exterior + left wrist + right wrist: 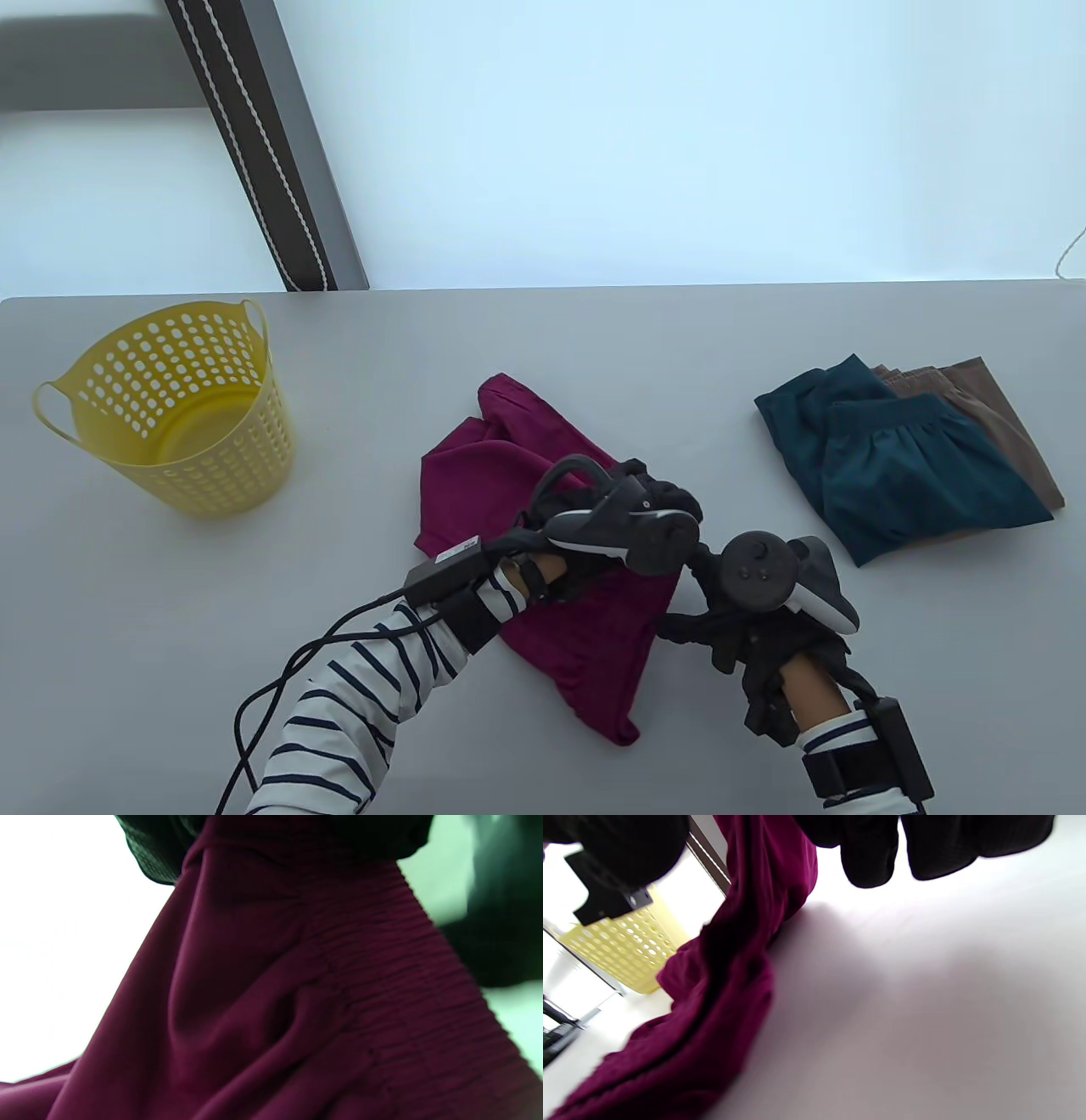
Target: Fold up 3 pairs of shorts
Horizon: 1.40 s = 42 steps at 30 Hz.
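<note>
Third pair in hand: left hand and right hand, each grip pinching the maroon shorts beside the folded teal shorts; next, lay flat and fold.

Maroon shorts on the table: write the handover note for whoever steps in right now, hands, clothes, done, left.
Left hand: grips the maroon shorts at the gathered waistband, lifted off the table.
Right hand: at the same raised edge of the shorts, fingers curled; whether it actually pinches the cloth is not clear.
Maroon shorts: middle of the table, partly lifted, rumpled, not folded.
Teal shorts: folded, stacked on the folded brown shorts at the right.
Yellow basket: at the left, nothing visible inside.
Done: two pairs folded.
Left: fold the maroon pair, probably add it to the stack.
</note>
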Motion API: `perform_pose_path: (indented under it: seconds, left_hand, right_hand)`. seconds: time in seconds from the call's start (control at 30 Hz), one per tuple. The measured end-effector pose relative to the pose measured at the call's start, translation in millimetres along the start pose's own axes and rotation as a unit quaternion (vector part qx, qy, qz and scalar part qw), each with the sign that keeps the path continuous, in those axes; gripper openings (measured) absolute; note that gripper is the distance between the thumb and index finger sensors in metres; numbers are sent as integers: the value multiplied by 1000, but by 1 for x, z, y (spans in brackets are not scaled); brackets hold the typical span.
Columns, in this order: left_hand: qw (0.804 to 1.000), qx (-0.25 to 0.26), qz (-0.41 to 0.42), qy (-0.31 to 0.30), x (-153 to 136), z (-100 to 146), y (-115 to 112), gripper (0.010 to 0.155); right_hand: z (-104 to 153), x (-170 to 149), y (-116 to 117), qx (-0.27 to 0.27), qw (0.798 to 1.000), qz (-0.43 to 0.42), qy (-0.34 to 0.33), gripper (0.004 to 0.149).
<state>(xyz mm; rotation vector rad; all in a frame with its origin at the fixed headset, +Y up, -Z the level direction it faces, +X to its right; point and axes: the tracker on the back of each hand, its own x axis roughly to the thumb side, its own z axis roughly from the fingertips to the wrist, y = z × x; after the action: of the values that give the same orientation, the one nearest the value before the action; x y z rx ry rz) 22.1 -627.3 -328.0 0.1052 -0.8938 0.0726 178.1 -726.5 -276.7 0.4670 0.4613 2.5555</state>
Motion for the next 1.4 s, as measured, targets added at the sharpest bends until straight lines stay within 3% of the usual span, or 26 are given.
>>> perform_pose_path:
  seconds: [0.07,0.1,0.13,0.23,0.37,0.43,0.5,0.57,0.63,0.8,0.87,0.93,1.03,1.13,1.23,1.3,1.37,1.4]
  left_hand:
    - [995,82,44,40,-19,13,39,41]
    - [992,101,56,48,-27,19,51,41]
    - [988,126,68,60,-38,29,70,41]
    - [977,181,49,100,-70,64,113,41]
    - [968,210,52,130,-116,114,164,42]
    - [960,241,31,139,-125,134,181,44]
    - [949,282,-22,138,-129,160,203,47]
    - [940,304,-55,148,-129,183,222,60]
    - [928,326,-84,157,-128,203,237,69]
    - [901,396,-84,157,-122,250,268,53]
    - [902,405,-54,142,-120,260,273,51]
    - [912,388,-28,130,-120,262,273,51]
    - [937,323,-8,129,-126,251,264,51]
    - [961,232,-27,151,-138,224,242,50]
    - [977,105,-47,178,-152,185,211,47]
    - [970,20,-104,217,-161,159,188,44]
    - [936,-49,-224,266,-170,131,167,43]
    - [920,-55,-268,281,-172,123,164,43]
  right_hand:
    - [0,1,1,-21,999,27,14,90]
    - [0,1,0,-46,997,44,31,78]
    - [2,0,-4,-87,994,51,45,63]
    - [9,3,-23,-204,977,9,68,47]
    - [17,32,-80,-321,945,-59,21,44]
    - [20,50,-105,-359,930,-75,-9,44]
    - [28,83,-147,-408,910,-52,-42,44]
    - [39,115,-178,-452,888,-41,-75,44]
    - [54,142,-200,-481,867,-46,-118,44]
    - [105,198,-231,-520,818,-61,-238,45]
    - [121,210,-234,-514,816,-43,-260,45]
    - [130,217,-237,-497,829,2,-255,49]
    - [121,218,-236,-439,872,89,-199,53]
    - [79,211,-227,-319,919,220,-75,54]
    - [28,198,-215,-238,928,287,28,44]
    - [-7,186,-209,-213,927,296,86,43]
    - [-39,172,-209,-206,935,247,148,43]
    - [-47,169,-211,-210,939,222,157,43]
